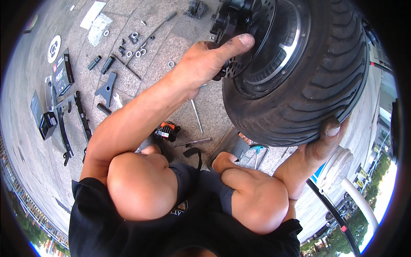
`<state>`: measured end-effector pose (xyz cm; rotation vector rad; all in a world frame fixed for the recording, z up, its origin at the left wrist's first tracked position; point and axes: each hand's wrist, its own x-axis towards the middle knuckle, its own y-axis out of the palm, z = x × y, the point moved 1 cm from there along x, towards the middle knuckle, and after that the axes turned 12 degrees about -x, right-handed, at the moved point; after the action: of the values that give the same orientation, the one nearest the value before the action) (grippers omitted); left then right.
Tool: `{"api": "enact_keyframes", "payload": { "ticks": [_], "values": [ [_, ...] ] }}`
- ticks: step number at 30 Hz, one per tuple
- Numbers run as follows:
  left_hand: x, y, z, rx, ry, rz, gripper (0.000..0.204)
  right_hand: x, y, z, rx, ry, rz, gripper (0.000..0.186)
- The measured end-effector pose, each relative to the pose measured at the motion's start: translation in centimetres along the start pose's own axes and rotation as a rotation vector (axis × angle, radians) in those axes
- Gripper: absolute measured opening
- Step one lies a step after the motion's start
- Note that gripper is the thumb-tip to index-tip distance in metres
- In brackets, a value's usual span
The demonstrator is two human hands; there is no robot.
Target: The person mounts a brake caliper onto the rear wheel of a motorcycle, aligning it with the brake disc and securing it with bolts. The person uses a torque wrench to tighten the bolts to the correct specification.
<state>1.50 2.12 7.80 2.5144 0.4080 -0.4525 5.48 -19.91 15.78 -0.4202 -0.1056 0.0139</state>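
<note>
A large scooter-like wheel with a thick black treaded tyre (295, 107) stands at the upper right in front of me. On its left face are a dark hub with a silver ring and a perforated brake disc (236, 67). Beside the disc sits a black brake caliper (233, 20). My left hand (207, 62) is closed round a black part at the caliper and disc, its thumb stretched along the top; the fingers are mostly hidden. My right hand (323, 141) grips the tyre's near lower edge, thumb on the tread, fingers out of sight behind it.
Several rings, bolts and black sockets (108, 65) lie on the paving at left, with a black bracket (106, 89), a wrench (117, 100) and a box (63, 73). Between my feet are an orange-black tool (167, 131), a screwdriver (192, 142) and a teal-handled key (257, 148).
</note>
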Motion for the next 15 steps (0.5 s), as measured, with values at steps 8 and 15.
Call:
{"api": "enact_keyframes", "payload": {
  "ticks": [8, 15],
  "values": [
    [-0.5, 0.2, -0.4, 0.065, -0.086, -0.061, 0.073, 0.0, 0.5, 0.5, 0.024, -0.033, 0.016, 0.126],
    [-0.3, 0.3, -0.6, 0.01, -0.109, -0.029, 0.072, 0.2, 0.8, 1.3, 0.115, -0.033, 0.073, 0.122]
  ]
}}
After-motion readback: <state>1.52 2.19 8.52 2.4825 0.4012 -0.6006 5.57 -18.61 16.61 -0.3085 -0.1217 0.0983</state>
